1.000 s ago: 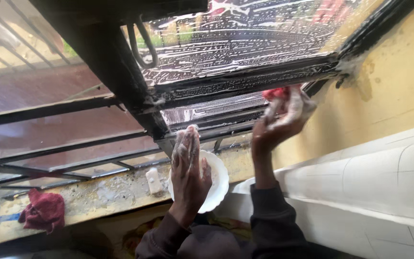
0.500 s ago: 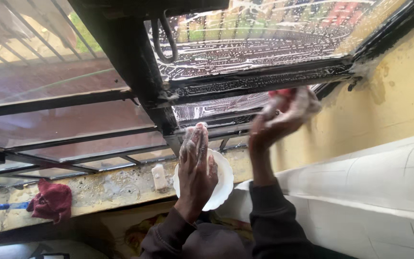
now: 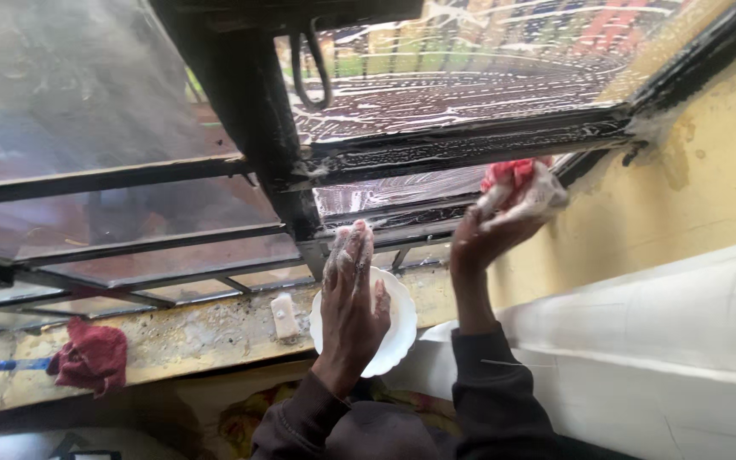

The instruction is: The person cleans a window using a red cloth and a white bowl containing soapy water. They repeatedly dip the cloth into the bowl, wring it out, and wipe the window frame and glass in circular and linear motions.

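Yellow wall and a soapy window in a black frame are filling the view, with a worn sill running below and a white tiled slab sloping away at the right. The work looks to be in the scrubbing step: suds are streaking the upper pane, and the right hand is clenching its grip on a red cloth, pressing it at the lower pane just under the frame's bottom rail, close to the corner by the wall. The left hand, lathered and flat with its grip released, is resting over a white plate on the sill. Carrying on likely calls for short strokes, since the rail above, the bars below and the wall at the right are hemming the cloth in; open room lies only leftward along the glass. A soap bar is lying just beside the plate, and a second red rag well apart at the sill's left end.
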